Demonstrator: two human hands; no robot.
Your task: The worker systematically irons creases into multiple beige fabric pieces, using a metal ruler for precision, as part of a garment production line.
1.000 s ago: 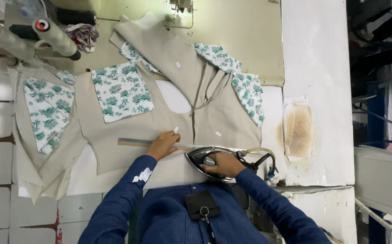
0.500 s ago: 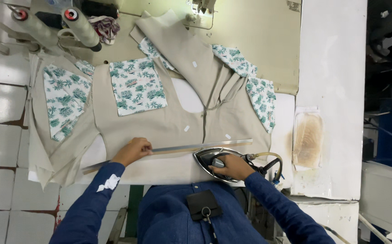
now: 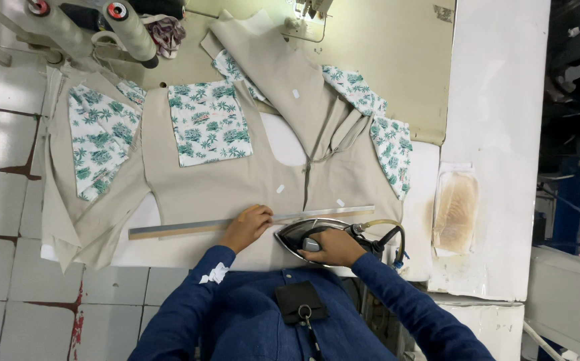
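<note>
- A beige fabric garment with green floral print patches (image 3: 236, 180) is spread flat across the desk (image 3: 497, 134), its hem at the near edge.
- A long metal ruler (image 3: 190, 228) is pinned along that hem by the left hand (image 3: 246, 226), fingers flat, as a straight guide.
- A steam iron (image 3: 303, 235) is gripped by the right hand (image 3: 333, 246), closed around its handle, just beside the ruler.

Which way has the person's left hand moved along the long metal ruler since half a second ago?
Yes: the left hand has slid right along the long metal ruler, toward the beige garment's centre seam and the dark steam iron.
</note>
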